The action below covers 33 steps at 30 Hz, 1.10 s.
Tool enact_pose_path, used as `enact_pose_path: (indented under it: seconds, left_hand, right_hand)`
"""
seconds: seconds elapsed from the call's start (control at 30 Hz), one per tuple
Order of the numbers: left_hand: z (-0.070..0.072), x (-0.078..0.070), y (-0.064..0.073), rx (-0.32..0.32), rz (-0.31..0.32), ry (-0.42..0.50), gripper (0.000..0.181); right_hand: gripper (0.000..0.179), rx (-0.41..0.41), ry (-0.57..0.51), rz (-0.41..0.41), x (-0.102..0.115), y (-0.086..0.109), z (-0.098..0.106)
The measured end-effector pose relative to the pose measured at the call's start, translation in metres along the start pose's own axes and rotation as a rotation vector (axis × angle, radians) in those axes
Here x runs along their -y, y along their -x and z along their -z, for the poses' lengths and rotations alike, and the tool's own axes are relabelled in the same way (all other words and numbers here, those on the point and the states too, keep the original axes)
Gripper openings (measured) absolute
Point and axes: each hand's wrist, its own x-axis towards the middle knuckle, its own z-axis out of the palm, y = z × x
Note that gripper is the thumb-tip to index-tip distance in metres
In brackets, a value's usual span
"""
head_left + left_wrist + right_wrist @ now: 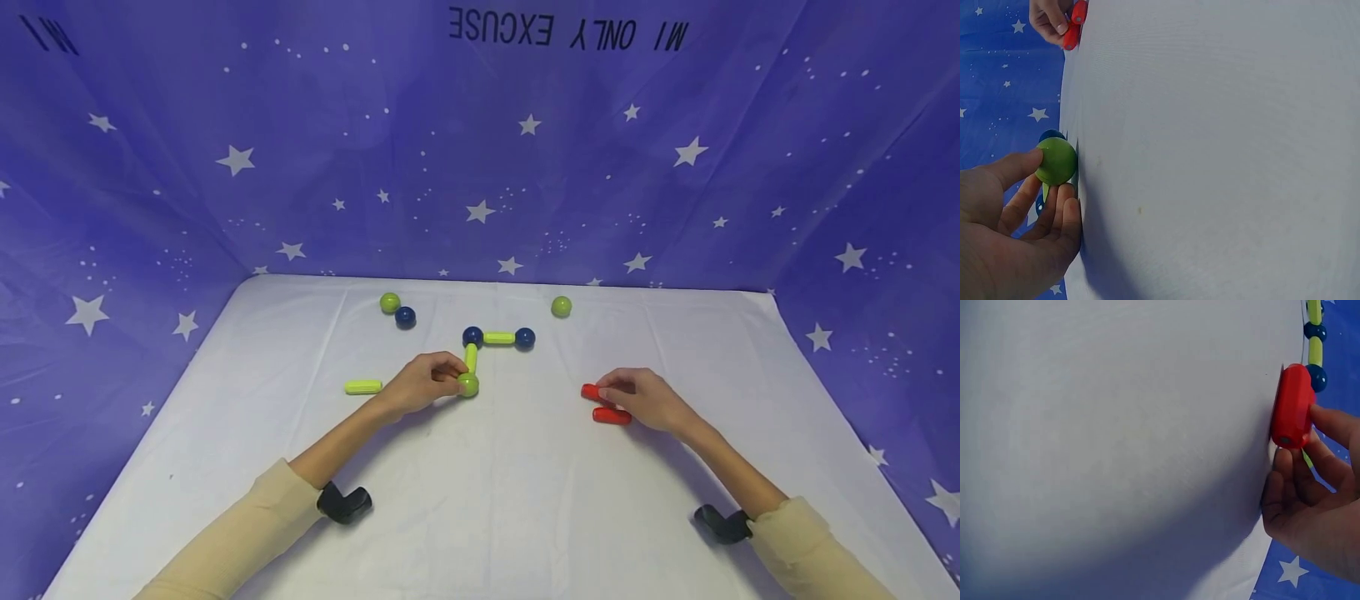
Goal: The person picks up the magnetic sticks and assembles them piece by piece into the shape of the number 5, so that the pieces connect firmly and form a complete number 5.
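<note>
The left hand (422, 385) pinches a green ball (468, 384) between thumb and fingertips at the near end of a yellow stick (471, 358), a hold that seems meant to steady that joint; the stick runs to a blue corner ball (472, 337), then a second yellow stick (498, 337) and another blue ball (525, 338). The right hand (645, 400) pinches the farther red stick (589, 392), probably to lift it clear of the nearer red stick (611, 416), which lies close beside it and crowds the fingers. A loose yellow stick (363, 387) lies left of the left hand; beyond, a spare green ball (390, 302) sits against a spare blue ball (405, 317), and a lone green ball (562, 307) rests well apart.
</note>
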Motion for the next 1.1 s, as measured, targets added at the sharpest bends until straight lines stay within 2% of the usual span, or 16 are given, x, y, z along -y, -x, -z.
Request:
enact_pose_path:
  seconds: [0.1, 0.23, 0.47, 0.7, 0.9, 1.1]
  left_hand:
    - [0.0, -0.001, 0.0, -0.004, 0.01, -0.001, 0.024]
    - [0.0, -0.001, 0.001, -0.006, 0.019, 0.005, 0.023]
    - [0.0, -0.002, 0.001, -0.003, 0.01, 0.009, 0.024]
    - [0.0, -0.002, 0.002, -0.003, 0.022, 0.004, 0.026]
    - [-0.001, -0.003, 0.001, -0.011, 0.016, -0.015, 0.024]
    - [-0.001, -0.004, 0.001, -0.02, 0.037, -0.019, 0.024]
  right_hand:
    - [0.021, -0.035, -0.017, -0.014, 0.0, -0.004, -0.001]
    - [0.02, -0.043, -0.045, 0.008, 0.006, -0.008, -0.004]
    - [0.019, -0.011, -0.038, 0.078, 0.03, -0.02, -0.017]
    - [0.015, 0.046, -0.099, 0.131, 0.056, -0.036, -0.039]
    - [0.012, 0.079, -0.146, 0.129, 0.072, -0.049, -0.059]
    - [0.012, 0.081, -0.162, 0.125, 0.084, -0.059, -0.071]
